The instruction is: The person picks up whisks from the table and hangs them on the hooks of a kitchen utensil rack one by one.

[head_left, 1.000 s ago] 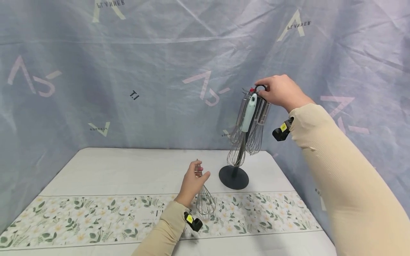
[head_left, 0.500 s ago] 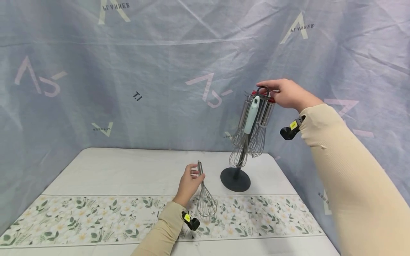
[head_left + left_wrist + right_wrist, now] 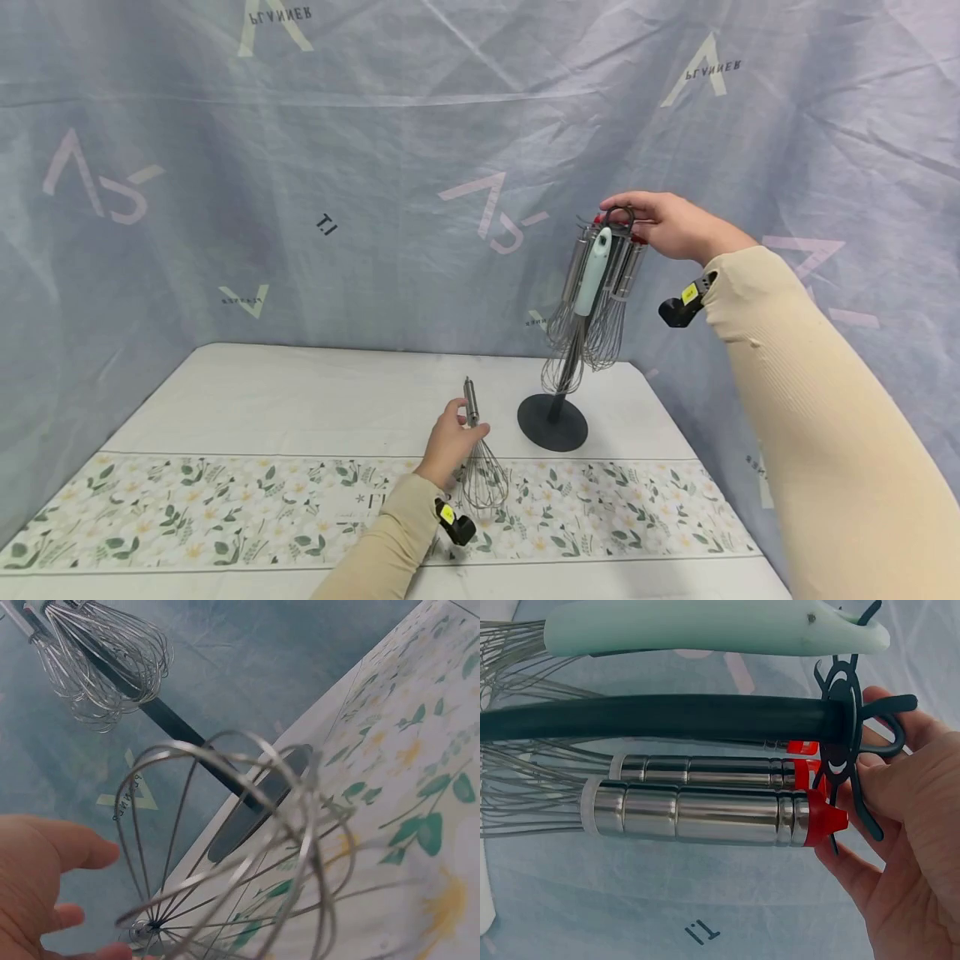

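Note:
My left hand [image 3: 448, 440] is around a steel whisk [image 3: 486, 479] with a slim handle; thumb and fingers lie loosely on either side of it. In the left wrist view, the whisk's wires [image 3: 315, 847] fill the foreground and the thumb stands apart from them. Whether the whisk rests fully on the table cannot be told. My right hand [image 3: 671, 225] holds the top of a black utensil stand [image 3: 552, 423], its thumb and fingers at the ring and hooks. On it hang a mint-handled whisk [image 3: 594, 271] and several steel-handled whisks with red ends [image 3: 720, 814].
The table [image 3: 300, 392] has a white cloth with a floral strip [image 3: 262, 512] across it. Behind and at the sides hangs a grey-blue printed curtain [image 3: 337, 167]. The stand is near the table's back right corner.
The left fingers have loosened from the upper handle and slid lower, showing more of it. The right hand has shifted slightly at the stand's top, uncovering the ring. The view has drifted slightly.

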The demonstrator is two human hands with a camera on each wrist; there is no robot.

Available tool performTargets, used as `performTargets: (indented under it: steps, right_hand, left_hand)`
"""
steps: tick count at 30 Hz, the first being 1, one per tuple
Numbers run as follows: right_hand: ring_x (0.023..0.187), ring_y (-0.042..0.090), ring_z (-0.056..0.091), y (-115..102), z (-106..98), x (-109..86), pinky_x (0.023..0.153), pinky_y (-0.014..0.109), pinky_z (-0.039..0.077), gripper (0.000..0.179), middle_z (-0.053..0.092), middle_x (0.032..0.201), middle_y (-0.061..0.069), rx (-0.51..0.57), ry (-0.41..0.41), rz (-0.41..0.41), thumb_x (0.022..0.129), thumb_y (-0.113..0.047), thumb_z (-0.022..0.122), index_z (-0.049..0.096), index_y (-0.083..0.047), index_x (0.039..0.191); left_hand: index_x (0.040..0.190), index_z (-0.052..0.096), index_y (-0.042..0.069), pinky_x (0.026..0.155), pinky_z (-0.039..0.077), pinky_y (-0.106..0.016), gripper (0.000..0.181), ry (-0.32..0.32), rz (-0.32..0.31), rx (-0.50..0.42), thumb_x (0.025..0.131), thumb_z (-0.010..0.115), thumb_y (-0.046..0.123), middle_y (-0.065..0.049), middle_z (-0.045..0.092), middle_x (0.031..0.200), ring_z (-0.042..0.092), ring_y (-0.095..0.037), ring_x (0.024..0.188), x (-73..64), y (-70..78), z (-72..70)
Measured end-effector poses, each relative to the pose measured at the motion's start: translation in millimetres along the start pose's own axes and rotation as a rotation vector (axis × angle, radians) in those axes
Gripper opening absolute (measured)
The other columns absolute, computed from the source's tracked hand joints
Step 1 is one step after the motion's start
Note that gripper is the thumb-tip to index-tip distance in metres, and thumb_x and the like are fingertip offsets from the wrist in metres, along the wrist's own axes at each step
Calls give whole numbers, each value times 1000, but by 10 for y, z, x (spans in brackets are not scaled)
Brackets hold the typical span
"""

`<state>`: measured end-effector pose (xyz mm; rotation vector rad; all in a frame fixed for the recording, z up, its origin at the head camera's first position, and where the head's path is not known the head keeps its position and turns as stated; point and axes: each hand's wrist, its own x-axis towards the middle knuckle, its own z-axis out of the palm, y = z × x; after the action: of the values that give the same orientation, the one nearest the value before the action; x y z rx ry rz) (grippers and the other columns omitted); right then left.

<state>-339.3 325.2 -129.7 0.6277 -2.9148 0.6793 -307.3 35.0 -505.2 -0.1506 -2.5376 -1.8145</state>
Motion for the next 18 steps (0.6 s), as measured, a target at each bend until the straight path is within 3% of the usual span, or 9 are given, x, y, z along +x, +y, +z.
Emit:
performTargets:
  steps: [7,14,18]
  right_hand:
    - [128,30,52,31,-20,-4,88,28,51,56,50,148,22,-28,-28,-7,103,9,37,40,-12,155]
    - [121,27,56,9,-23,4,85,27,51,53,53,146,21,-63,-23,-9,104,7,40,42,-12,154]
    - [123,27,56,3,-19,0,86,25,51,53,53,146,21,-51,-12,-19,103,8,40,43,-11,153]
  left_hand:
    - [152,39,3,61,53,-38,74,-46,-45,48,91,75,25,-18,64,110,62,-25,78,5,4,87]
    - [151,40,1,59,52,-35,75,-41,-63,84,86,76,16,-15,65,108,62,-21,79,34,10,113]
    - [150,42,1,51,49,-33,72,-41,-74,73,87,73,14,-15,66,101,59,-18,67,106,-22,103]
